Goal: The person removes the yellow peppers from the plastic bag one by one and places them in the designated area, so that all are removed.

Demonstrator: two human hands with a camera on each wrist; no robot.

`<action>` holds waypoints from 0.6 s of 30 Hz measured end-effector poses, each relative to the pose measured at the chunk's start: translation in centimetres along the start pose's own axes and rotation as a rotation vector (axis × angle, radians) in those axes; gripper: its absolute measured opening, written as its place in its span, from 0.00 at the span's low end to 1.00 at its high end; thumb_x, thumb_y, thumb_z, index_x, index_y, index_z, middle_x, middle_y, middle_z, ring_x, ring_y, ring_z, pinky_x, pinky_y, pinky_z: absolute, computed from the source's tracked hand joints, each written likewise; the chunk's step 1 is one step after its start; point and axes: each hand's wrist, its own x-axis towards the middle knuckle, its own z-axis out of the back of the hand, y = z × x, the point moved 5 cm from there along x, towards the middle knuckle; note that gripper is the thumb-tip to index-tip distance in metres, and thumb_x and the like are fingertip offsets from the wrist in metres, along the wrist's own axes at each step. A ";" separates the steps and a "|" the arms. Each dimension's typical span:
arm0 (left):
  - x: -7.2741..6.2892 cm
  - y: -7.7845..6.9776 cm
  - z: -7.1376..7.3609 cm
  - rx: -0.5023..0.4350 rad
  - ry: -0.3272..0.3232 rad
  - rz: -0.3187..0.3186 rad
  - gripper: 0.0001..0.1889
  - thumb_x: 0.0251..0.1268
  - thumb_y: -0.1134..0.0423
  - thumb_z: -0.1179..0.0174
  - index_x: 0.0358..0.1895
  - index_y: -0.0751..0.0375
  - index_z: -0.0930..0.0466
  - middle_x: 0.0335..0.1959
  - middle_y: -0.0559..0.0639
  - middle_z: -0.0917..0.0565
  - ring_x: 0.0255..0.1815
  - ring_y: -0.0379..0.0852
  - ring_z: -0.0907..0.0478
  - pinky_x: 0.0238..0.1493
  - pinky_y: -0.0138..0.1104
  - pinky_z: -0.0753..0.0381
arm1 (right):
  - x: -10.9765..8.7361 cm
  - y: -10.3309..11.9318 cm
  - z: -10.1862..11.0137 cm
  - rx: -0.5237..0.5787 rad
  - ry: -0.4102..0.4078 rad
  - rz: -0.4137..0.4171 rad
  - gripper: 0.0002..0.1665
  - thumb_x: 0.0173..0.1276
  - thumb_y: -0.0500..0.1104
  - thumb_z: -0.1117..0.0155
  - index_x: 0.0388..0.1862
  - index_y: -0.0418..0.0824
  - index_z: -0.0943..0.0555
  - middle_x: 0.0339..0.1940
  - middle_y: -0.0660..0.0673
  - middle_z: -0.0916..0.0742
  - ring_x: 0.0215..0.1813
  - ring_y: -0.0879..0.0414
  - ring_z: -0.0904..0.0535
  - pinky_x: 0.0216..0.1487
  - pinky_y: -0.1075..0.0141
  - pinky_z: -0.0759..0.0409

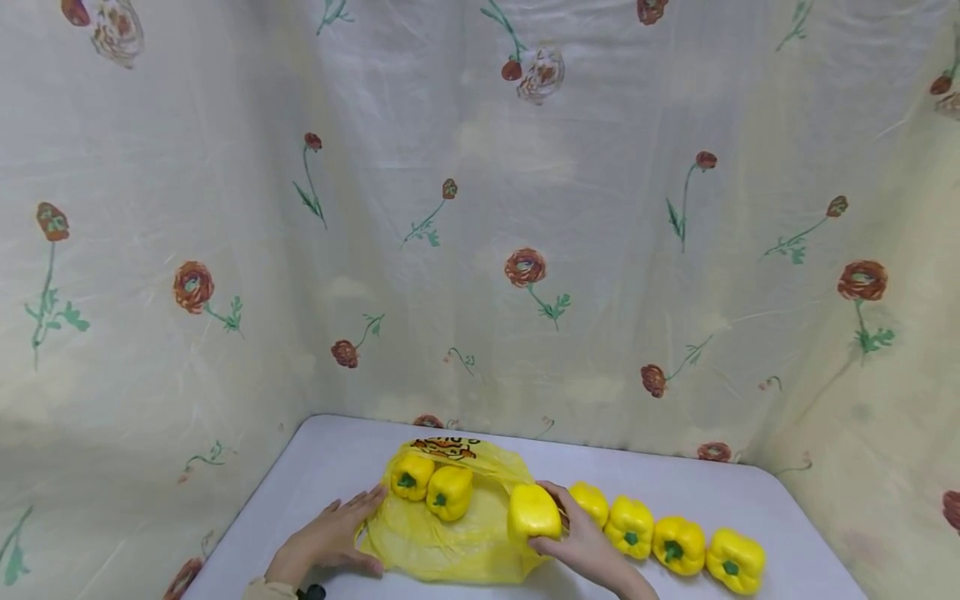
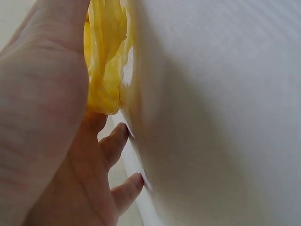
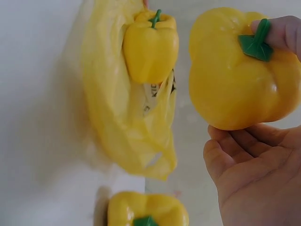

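A yellow bell pepper (image 1: 534, 512) is in my right hand (image 1: 581, 542), held at the right end of a yellow plastic bag. In the right wrist view the thumb presses beside the green stem of this bell pepper (image 3: 240, 70), with the fingers (image 3: 235, 146) beneath it. The thin bag (image 1: 450, 550) lies spread on the table, with printing on its far flap. Two more yellow peppers (image 1: 450, 492) sit in it, at its left part. My left hand (image 1: 330, 537) lies at the bag's left edge, fingers extended and spread, as the left wrist view also shows.
Several yellow peppers (image 1: 678, 544) stand in a slanting row on the white table (image 1: 337, 442), right of my right hand. A small black object (image 1: 313, 592) lies by my left wrist. Flowered curtains (image 1: 450, 317) hang behind and on both sides.
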 end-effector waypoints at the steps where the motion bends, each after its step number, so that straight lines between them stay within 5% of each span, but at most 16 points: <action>1: 0.0 0.0 0.0 -0.003 -0.002 -0.003 0.64 0.34 0.27 0.33 0.77 0.54 0.50 0.78 0.54 0.47 0.77 0.61 0.46 0.74 0.65 0.53 | -0.2 -0.2 0.2 -0.003 -0.006 -0.007 0.53 0.55 0.55 0.26 0.74 0.43 0.41 0.72 0.38 0.30 0.70 0.42 0.33 0.69 0.39 0.32; 9: 0.0 0.1 0.1 0.003 -0.011 -0.013 0.64 0.34 0.27 0.33 0.77 0.54 0.49 0.78 0.54 0.47 0.76 0.61 0.46 0.73 0.65 0.52 | -1.7 -1.8 1.7 -0.052 -0.050 -0.091 0.53 0.52 0.56 0.24 0.73 0.45 0.39 0.70 0.36 0.29 0.65 0.42 0.28 0.62 0.43 0.24; 18: -0.1 0.0 0.1 -0.002 0.003 0.017 0.64 0.33 0.27 0.33 0.77 0.54 0.49 0.78 0.53 0.47 0.77 0.60 0.46 0.74 0.64 0.52 | -2.7 -3.9 2.7 -0.043 -0.054 -0.162 0.56 0.51 0.58 0.24 0.73 0.41 0.39 0.70 0.34 0.30 0.68 0.36 0.32 0.63 0.37 0.29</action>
